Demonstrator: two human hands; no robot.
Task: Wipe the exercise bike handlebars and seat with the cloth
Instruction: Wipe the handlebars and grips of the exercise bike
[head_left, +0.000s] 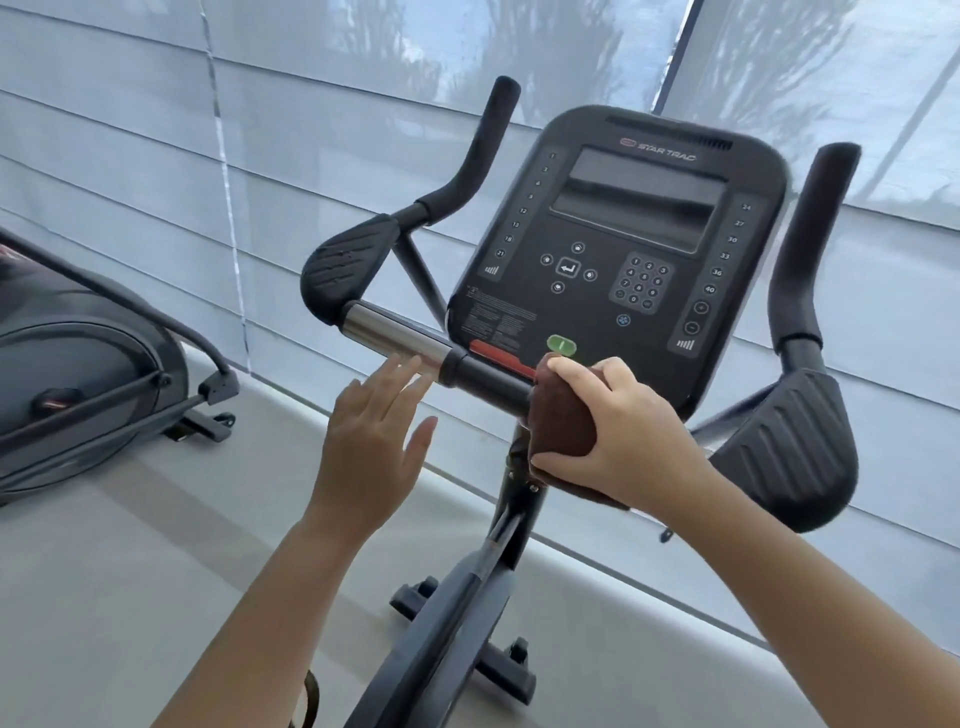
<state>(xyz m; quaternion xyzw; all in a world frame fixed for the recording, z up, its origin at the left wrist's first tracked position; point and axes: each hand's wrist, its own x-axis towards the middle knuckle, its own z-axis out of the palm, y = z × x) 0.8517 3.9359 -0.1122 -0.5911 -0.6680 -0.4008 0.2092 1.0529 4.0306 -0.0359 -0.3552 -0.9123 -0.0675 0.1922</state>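
The exercise bike's handlebar runs across the middle of the view, with a silver sleeve, black elbow pads and upright black grips on both sides. My right hand grips a dark brown cloth wrapped round the bar's black centre, just below the console. My left hand hovers flat, fingers straight, its fingertips just beside the silver sleeve. It holds nothing. The seat is out of view.
The black console stands above the bar. The right elbow pad and right grip are at the right. Another exercise machine stands on the grey floor at the left. Window blinds hang close behind the bike.
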